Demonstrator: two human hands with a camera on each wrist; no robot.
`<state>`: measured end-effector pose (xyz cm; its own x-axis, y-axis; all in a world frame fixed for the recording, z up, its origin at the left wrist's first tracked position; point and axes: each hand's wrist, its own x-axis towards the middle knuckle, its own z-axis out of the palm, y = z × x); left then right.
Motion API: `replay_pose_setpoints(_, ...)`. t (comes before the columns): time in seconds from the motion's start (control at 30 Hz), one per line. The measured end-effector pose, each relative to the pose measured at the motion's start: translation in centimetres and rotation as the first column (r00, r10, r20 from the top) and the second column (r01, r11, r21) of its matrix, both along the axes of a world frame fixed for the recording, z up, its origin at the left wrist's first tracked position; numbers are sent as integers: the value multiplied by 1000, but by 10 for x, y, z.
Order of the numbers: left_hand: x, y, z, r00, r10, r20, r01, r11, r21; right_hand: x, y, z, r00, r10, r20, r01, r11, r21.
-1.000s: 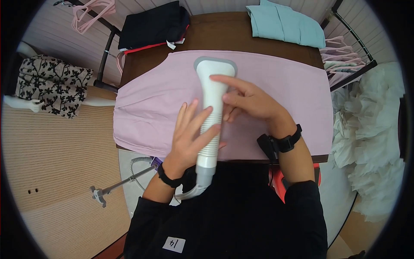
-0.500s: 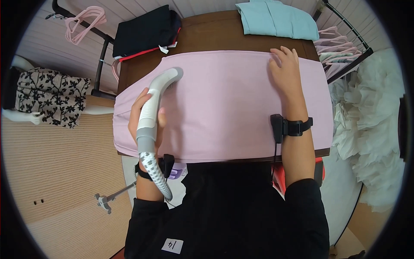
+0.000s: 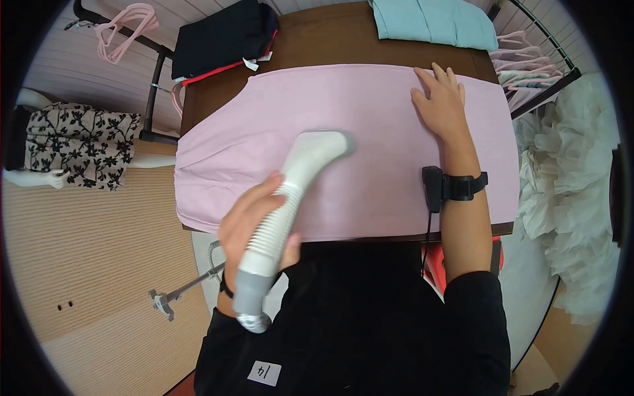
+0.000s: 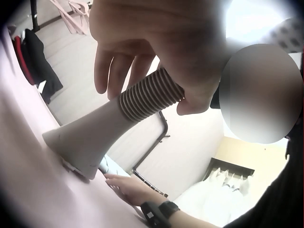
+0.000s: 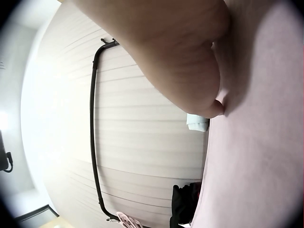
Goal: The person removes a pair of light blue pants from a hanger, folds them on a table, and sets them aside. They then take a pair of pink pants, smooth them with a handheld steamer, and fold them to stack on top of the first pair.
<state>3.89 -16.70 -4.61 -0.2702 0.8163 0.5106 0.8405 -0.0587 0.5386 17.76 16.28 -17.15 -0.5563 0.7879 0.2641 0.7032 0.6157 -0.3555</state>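
Observation:
My left hand [image 3: 251, 221] grips the ribbed handle of a white garment steamer head [image 3: 306, 162], its fingers on one side and thumb on the other. The steamer's wide end points away from me over the middle of a pink cloth [image 3: 376, 171] spread on the table. In the left wrist view the steamer head [image 4: 90, 135] tilts down close over the cloth. Near the cloth's far right edge, my right hand [image 3: 442, 105] rests with fingers spread, touching the fabric. The right wrist view shows that hand [image 5: 185, 61] with fingertips at the cloth.
Folded dark clothes [image 3: 221, 39] lie at the table's back left, a folded light blue garment [image 3: 432, 23] at the back right. Racks with pink hangers [image 3: 125, 30] flank the table. A mannequin in a floral skirt [image 3: 86, 145] stands left; white tulle [image 3: 561, 198] hangs right.
Both hands were at the steamer a second ago. The right hand then moved to the cloth's far right and stays there. The left hand swung the steamer left, then back toward the middle.

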Motion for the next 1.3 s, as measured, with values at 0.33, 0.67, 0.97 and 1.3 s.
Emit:
replay_pose_setpoints(0.33, -41, -51, -11, 918, 367, -152, -368, 929, 22, 2, 5, 0, 1000, 8, -28, -9, 999, -38)
replay_pose_setpoints(0.67, 17, -9, 27, 920, -385, 70, 388, 921, -40, 107, -28, 83, 926, 207, -314, -326, 860, -393)
replay_pose_setpoints(0.97, 26, 36, 19, 896, -443, 16, 443, 894, -64, 198, -117, 32, 979, -185, 90, 182, 983, 37)
replay_pose_setpoints(1.3, 89, 166, -33, 871, -491, 33, 477, 859, 186, 193, -128, 13, 949, -316, -22, 315, 932, 179)
